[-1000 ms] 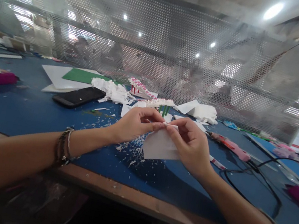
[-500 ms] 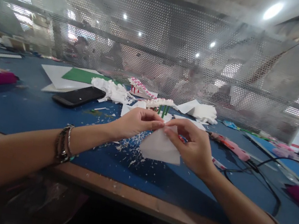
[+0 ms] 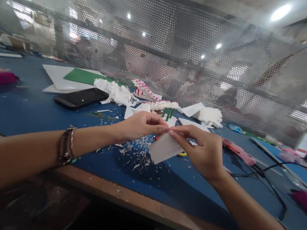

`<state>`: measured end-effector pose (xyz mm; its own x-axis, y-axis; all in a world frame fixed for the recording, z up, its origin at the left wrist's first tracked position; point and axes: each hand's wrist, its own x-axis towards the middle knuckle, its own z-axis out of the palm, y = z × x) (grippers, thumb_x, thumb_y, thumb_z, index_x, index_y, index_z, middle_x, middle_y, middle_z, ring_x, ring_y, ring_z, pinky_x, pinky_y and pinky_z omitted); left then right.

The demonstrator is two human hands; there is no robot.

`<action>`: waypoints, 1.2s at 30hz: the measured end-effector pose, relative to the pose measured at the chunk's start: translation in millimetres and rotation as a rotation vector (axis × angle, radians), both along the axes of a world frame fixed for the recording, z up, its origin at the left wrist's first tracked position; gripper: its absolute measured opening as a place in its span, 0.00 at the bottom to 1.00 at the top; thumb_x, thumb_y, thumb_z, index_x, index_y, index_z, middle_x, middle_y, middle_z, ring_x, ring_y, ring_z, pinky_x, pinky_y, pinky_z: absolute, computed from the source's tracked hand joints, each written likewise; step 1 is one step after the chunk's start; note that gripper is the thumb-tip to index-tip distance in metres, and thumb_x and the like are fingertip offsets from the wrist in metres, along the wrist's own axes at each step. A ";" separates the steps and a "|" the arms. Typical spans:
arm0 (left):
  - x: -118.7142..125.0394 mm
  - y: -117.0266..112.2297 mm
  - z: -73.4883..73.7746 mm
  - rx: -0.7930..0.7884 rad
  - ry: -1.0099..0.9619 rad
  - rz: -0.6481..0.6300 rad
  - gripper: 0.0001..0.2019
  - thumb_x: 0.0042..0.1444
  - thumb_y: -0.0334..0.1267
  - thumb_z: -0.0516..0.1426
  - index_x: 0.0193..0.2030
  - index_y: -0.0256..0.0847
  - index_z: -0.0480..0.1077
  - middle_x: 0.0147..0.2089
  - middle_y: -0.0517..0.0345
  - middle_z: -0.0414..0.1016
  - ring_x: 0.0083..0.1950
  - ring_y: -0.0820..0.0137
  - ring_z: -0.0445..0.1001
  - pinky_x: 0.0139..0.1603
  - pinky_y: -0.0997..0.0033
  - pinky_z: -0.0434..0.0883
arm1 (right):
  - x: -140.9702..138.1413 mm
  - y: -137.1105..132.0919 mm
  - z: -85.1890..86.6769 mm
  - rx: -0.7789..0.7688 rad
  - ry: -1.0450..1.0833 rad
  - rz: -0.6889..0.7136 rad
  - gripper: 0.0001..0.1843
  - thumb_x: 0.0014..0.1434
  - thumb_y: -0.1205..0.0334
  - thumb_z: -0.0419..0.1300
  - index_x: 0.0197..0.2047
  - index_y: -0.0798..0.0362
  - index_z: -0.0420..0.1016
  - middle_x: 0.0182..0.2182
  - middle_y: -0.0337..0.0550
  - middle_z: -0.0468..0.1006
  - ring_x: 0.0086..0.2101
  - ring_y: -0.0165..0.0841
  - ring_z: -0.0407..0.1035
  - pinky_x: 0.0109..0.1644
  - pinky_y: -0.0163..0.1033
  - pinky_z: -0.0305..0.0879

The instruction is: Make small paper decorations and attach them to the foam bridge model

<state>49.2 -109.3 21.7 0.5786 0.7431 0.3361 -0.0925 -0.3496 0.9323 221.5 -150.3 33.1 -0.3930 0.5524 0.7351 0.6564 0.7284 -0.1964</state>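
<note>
My left hand (image 3: 139, 126) and my right hand (image 3: 202, 149) meet at the top edge of a small piece of white paper (image 3: 165, 147). Fingers of both hands pinch it, and the sheet hangs down at a slant over the blue table. Small white paper scraps (image 3: 137, 154) lie scattered beneath. Just beyond my hands stand several green stems (image 3: 168, 113) with a row of cream-white pieces (image 3: 161, 103) at their tops. Something yellow, partly hidden, shows behind the paper near my right fingers.
A black phone (image 3: 81, 98) lies left, before crumpled white paper (image 3: 114, 92) and a green sheet (image 3: 84, 76). Pink-topped pieces (image 3: 146, 88) stand at the back. To the right lie a pink glue gun (image 3: 240, 152) and its black cable (image 3: 279, 192). A perforated screen (image 3: 166, 42) closes the far side.
The white paper has turned between my fingers and now shows a narrower, slanted face. My right hand has shifted slightly to the right; my left hand stays nearly in place.
</note>
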 end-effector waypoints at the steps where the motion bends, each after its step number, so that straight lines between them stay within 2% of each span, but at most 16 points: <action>1: 0.1 -0.4 0.2 0.005 0.005 0.003 0.05 0.47 0.34 0.55 0.25 0.37 0.70 0.22 0.64 0.68 0.27 0.79 0.65 0.31 0.79 0.62 | 0.1 -0.3 0.4 0.043 -0.022 0.008 0.05 0.52 0.64 0.55 0.31 0.52 0.73 0.27 0.38 0.77 0.26 0.27 0.69 0.29 0.31 0.63; 6: 1.6 -0.8 0.6 0.031 0.012 0.028 0.03 0.46 0.32 0.55 0.26 0.37 0.70 0.26 0.62 0.70 0.29 0.78 0.67 0.32 0.78 0.62 | -0.9 2.3 -0.8 0.157 -0.056 0.028 0.04 0.52 0.67 0.54 0.29 0.52 0.70 0.27 0.38 0.76 0.27 0.26 0.69 0.30 0.30 0.63; 13: 4.1 -1.9 -1.4 0.164 0.024 0.096 0.03 0.46 0.31 0.55 0.26 0.35 0.69 0.26 0.60 0.70 0.29 0.77 0.67 0.31 0.77 0.63 | -2.9 5.9 -6.3 0.010 0.022 -0.005 0.03 0.51 0.65 0.54 0.28 0.54 0.68 0.23 0.36 0.72 0.23 0.24 0.64 0.26 0.28 0.60; 18: 1.9 -5.9 -2.4 0.472 0.091 0.197 0.06 0.48 0.33 0.53 0.30 0.33 0.70 0.28 0.55 0.71 0.31 0.75 0.68 0.32 0.76 0.65 | -4.0 5.4 -5.5 -0.048 0.062 -0.026 0.04 0.51 0.63 0.54 0.27 0.54 0.67 0.22 0.36 0.70 0.22 0.23 0.62 0.26 0.30 0.59; 21: 0.6 -8.5 -2.2 0.674 0.160 0.243 0.07 0.48 0.36 0.56 0.31 0.33 0.70 0.28 0.56 0.71 0.31 0.75 0.68 0.33 0.76 0.64 | -6.0 4.9 -4.8 -0.057 0.085 -0.032 0.04 0.50 0.63 0.55 0.26 0.55 0.67 0.21 0.36 0.70 0.20 0.23 0.60 0.24 0.30 0.58; 26: 0.5 -9.5 -2.1 0.839 0.226 0.329 0.06 0.50 0.34 0.54 0.31 0.34 0.70 0.28 0.56 0.72 0.31 0.75 0.68 0.35 0.76 0.64 | -8.5 3.0 -4.1 -0.071 0.115 -0.027 0.03 0.49 0.65 0.55 0.25 0.55 0.67 0.21 0.36 0.71 0.20 0.22 0.62 0.24 0.29 0.57; 29: 0.9 -8.7 -1.6 0.799 0.185 0.330 0.06 0.51 0.33 0.53 0.32 0.35 0.70 0.30 0.55 0.73 0.33 0.75 0.69 0.36 0.77 0.65 | -8.3 2.2 -2.8 -0.120 0.168 -0.010 0.04 0.49 0.64 0.56 0.25 0.54 0.67 0.21 0.36 0.70 0.20 0.22 0.62 0.23 0.29 0.57; 36: 3.0 -6.2 -0.6 0.471 0.043 0.279 0.06 0.47 0.35 0.55 0.30 0.36 0.72 0.31 0.56 0.74 0.32 0.74 0.70 0.33 0.76 0.66 | -8.3 0.9 -0.7 -0.270 0.319 0.071 0.04 0.49 0.63 0.56 0.27 0.54 0.66 0.18 0.34 0.67 0.19 0.22 0.59 0.20 0.29 0.53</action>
<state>52.3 -115.6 21.1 0.4020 0.6453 0.6496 0.0984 -0.7358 0.6700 213.2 -149.4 32.4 -0.2132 0.7218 0.6584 0.4820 0.6639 -0.5718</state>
